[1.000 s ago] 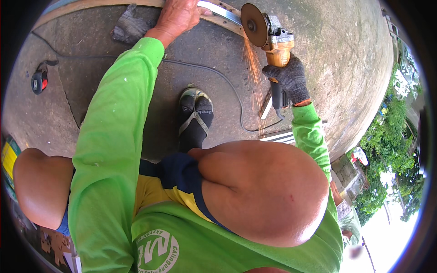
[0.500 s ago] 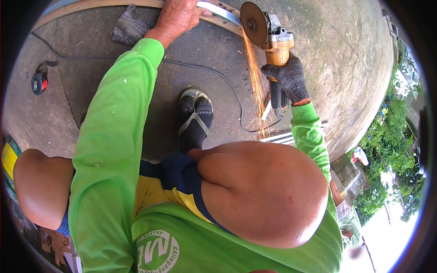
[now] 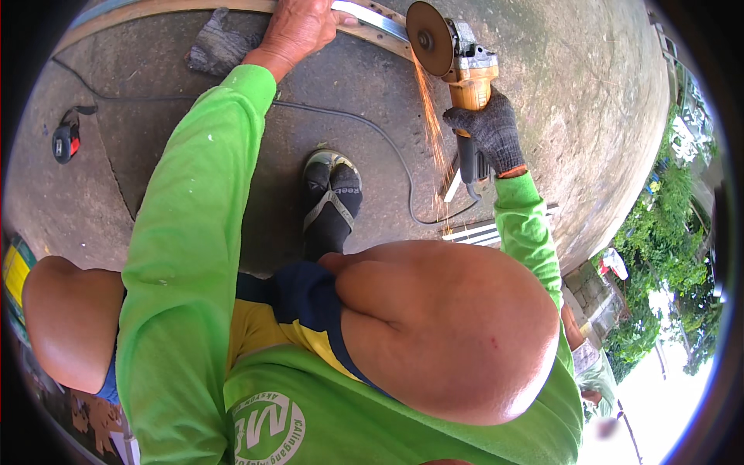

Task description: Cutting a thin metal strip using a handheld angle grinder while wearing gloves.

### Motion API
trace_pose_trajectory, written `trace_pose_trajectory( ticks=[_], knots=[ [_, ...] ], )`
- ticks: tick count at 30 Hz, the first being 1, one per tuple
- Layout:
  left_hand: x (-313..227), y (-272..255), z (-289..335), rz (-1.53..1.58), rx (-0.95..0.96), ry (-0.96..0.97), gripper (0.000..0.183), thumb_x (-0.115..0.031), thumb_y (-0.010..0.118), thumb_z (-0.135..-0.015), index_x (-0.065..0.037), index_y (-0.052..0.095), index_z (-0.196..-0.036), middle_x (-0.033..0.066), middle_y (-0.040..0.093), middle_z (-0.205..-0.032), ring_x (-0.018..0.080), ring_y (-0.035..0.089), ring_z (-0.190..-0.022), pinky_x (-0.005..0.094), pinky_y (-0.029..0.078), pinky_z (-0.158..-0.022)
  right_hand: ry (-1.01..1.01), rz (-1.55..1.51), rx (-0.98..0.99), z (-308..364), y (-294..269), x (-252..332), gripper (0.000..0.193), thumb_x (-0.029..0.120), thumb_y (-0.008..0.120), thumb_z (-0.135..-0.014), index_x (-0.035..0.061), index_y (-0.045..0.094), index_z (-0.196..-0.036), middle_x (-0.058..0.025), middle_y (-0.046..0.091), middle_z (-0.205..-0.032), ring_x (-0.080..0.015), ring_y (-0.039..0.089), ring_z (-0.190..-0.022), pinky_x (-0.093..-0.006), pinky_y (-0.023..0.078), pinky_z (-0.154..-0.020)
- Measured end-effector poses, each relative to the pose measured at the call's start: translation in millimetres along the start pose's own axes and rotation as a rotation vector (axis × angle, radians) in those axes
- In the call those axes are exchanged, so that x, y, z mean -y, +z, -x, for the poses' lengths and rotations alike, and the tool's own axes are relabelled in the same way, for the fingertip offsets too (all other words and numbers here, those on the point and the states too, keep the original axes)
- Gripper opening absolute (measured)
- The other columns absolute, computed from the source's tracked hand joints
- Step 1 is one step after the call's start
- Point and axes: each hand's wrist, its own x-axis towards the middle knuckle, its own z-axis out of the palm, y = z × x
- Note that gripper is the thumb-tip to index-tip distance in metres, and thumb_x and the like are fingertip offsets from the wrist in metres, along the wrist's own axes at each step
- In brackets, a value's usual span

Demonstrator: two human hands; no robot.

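Note:
My right hand [image 3: 496, 133], in a dark grey knit glove, is wrapped round the body of a yellow angle grinder [image 3: 470, 87]. The grinder's brown disc [image 3: 428, 39] meets the right end of a shiny metal strip [image 3: 372, 18], and orange sparks [image 3: 431, 108] stream down toward me from there. The strip lies along a wooden board [image 3: 178, 6] with holes in it, at the far edge of the view. Bare and closed, my left hand [image 3: 298, 32] grips the metal strip and the board left of the disc; its fingertips are partly hidden.
A grey glove [image 3: 218, 48] lies beside my left wrist. The grinder's cord [image 3: 349, 113] snakes across the concrete floor past my sandalled foot [image 3: 333, 194]. A black and red tape measure [image 3: 67, 142] rests at the left. White metal strips [image 3: 474, 234] lie near my right forearm. Another person [image 3: 595, 372] is at the lower right.
The spark stream has grown thinner. Both hands and the grinder have shifted very slightly left in the view; my grips are the same.

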Motion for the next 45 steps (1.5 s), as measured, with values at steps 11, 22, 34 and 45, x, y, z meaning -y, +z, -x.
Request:
trace_pose_trajectory(
  ticks=[11,22,34,45],
  knots=[
    [-1.3,-0.5,0.1,0.002,0.004,0.002,0.022,-0.007,0.075,-0.071,-0.004,0.058,-0.084,0.0142,0.056,-0.087,0.0379,0.054,-0.091,0.0463,0.043,-0.081,-0.024,-0.004,-0.027,-2.0,1.3,3.9,0.057,0.027,0.090,-0.063,0.0032,0.067,-0.109,-0.0126,0.074,-0.094,-0.0249,0.074,-0.085,-0.0366,0.059,-0.078],
    [-1.5,-2.5,-1.9,-0.018,0.033,-0.004,0.024,-0.004,0.074,-0.071,-0.003,0.055,-0.086,0.0158,0.055,-0.090,0.0385,0.053,-0.092,0.0477,0.043,-0.082,-0.059,-0.060,-0.020,-12.4,1.3,-5.8,0.057,0.029,0.089,-0.062,0.0035,0.068,-0.109,-0.0125,0.075,-0.095,-0.0242,0.073,-0.083,-0.0364,0.059,-0.078],
    [0.3,-3.0,-1.2,-0.008,0.040,-0.022,0.022,-0.003,0.073,-0.071,-0.003,0.055,-0.085,0.0158,0.056,-0.089,0.0390,0.053,-0.091,0.0477,0.043,-0.082,-0.043,-0.002,-0.016,4.0,1.1,-4.5,0.054,0.024,0.089,-0.065,0.0016,0.067,-0.109,-0.0116,0.074,-0.093,-0.0231,0.072,-0.081,-0.0353,0.058,-0.076],
    [-1.0,-3.1,-1.4,0.014,0.046,-0.037,0.024,-0.004,0.076,-0.072,-0.002,0.056,-0.084,0.0154,0.055,-0.088,0.0386,0.053,-0.091,0.0471,0.043,-0.082,-0.092,0.029,-0.033,-12.9,1.6,2.1,0.054,0.024,0.089,-0.068,0.0005,0.066,-0.110,-0.0108,0.073,-0.094,-0.0200,0.071,-0.080,-0.0334,0.058,-0.074]
  ],
)
